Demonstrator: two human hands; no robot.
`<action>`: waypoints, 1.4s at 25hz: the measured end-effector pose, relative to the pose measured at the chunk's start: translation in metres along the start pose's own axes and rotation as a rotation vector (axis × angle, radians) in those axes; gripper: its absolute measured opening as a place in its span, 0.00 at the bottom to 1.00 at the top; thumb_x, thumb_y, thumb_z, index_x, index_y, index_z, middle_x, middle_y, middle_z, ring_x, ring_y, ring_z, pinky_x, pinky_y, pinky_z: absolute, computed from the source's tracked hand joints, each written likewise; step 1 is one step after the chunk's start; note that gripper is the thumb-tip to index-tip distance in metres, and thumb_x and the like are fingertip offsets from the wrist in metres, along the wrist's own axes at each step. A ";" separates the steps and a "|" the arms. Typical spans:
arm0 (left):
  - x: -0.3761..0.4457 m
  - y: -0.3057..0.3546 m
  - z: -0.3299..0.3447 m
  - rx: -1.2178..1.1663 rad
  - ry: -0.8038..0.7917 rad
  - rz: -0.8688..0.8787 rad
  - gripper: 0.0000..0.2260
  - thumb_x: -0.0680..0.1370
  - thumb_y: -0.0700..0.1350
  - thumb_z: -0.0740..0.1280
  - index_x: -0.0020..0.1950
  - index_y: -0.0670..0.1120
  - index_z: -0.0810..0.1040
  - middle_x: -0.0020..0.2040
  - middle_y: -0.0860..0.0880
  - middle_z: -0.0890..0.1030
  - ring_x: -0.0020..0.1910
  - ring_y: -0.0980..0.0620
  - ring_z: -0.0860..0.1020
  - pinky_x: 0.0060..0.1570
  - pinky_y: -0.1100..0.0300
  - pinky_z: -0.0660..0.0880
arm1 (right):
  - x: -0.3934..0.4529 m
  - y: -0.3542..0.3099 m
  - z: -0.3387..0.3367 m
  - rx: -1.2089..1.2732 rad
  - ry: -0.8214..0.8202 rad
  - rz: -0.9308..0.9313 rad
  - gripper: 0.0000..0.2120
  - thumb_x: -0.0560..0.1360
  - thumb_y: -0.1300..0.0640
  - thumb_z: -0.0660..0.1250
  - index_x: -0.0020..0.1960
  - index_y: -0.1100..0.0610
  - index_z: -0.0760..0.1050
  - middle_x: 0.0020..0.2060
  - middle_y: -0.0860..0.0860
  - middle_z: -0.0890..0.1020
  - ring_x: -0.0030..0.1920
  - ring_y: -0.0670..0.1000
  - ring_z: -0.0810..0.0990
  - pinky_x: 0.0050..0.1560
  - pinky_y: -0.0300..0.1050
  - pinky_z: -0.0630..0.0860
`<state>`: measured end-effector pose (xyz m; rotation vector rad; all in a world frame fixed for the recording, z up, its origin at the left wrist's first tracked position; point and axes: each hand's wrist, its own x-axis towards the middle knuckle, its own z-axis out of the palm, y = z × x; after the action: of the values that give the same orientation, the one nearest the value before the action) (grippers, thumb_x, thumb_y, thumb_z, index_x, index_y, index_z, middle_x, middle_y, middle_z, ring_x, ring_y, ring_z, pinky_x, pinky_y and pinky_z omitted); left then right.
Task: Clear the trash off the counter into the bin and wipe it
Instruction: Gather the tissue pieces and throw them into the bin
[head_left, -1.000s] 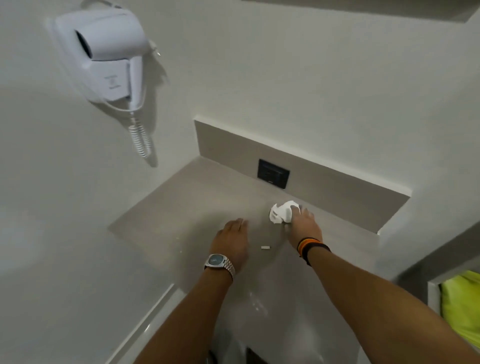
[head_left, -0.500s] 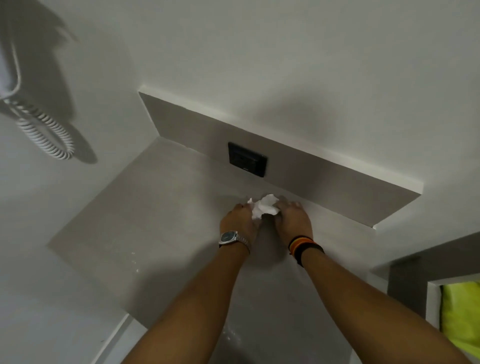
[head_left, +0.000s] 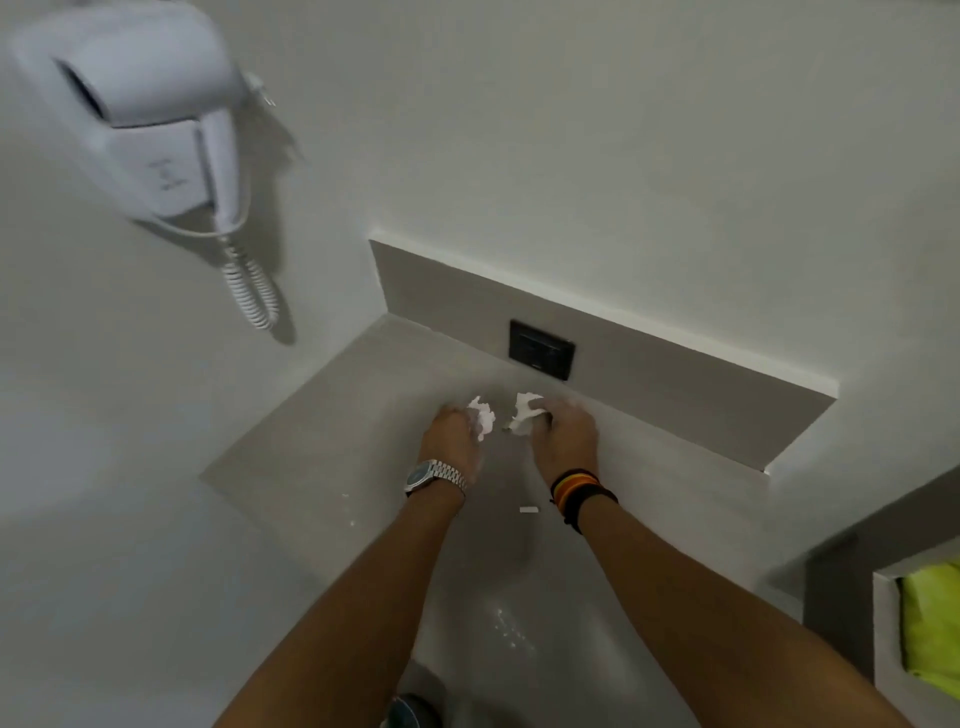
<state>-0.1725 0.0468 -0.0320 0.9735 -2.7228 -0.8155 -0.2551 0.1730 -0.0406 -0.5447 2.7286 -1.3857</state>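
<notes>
On the grey counter (head_left: 322, 441), near the back wall panel, both my hands hold crumpled white tissue. My left hand (head_left: 451, 434), with a metal watch on the wrist, is closed on one tissue piece (head_left: 482, 413). My right hand (head_left: 569, 434), with dark bands on the wrist, is closed on a second tissue piece (head_left: 524, 413). The two pieces are a small gap apart. A small white scrap (head_left: 528, 510) lies on the counter between my wrists. White crumbs (head_left: 511, 631) speckle the counter closer to me.
A white hair dryer (head_left: 150, 114) with a coiled cord hangs on the left wall. A black socket (head_left: 541, 349) sits in the grey back panel. At the right a ledge holds something yellow-green (head_left: 932, 629). A dark round object (head_left: 410, 712) shows at the bottom edge.
The single tissue wad under my right hand was taken by both hands together; now each hand holds a separate piece, a little apart. The view swung right, then back.
</notes>
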 end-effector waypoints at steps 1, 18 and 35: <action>-0.010 -0.009 -0.013 -0.053 0.043 -0.048 0.12 0.80 0.39 0.65 0.59 0.44 0.85 0.59 0.39 0.80 0.57 0.38 0.81 0.58 0.52 0.76 | -0.011 -0.014 0.004 -0.016 -0.021 -0.017 0.13 0.75 0.60 0.63 0.55 0.56 0.82 0.51 0.54 0.82 0.52 0.54 0.80 0.56 0.43 0.74; -0.341 -0.289 -0.013 -0.665 0.293 -0.888 0.19 0.79 0.35 0.62 0.66 0.50 0.81 0.52 0.41 0.86 0.46 0.39 0.86 0.49 0.43 0.85 | -0.329 -0.048 0.183 -0.271 -0.811 -0.298 0.19 0.75 0.67 0.58 0.59 0.51 0.79 0.54 0.52 0.79 0.52 0.54 0.79 0.51 0.43 0.76; -0.332 -0.432 0.286 -0.344 -0.080 -1.010 0.12 0.78 0.46 0.69 0.60 0.48 0.85 0.58 0.41 0.85 0.52 0.40 0.84 0.53 0.47 0.83 | -0.366 0.216 0.358 -0.594 -1.101 -0.277 0.18 0.76 0.60 0.66 0.65 0.51 0.77 0.56 0.55 0.84 0.55 0.58 0.82 0.54 0.51 0.81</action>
<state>0.2379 0.1020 -0.4876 2.2490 -1.8880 -1.3863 0.0911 0.1300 -0.4730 -1.2583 2.0536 -0.0682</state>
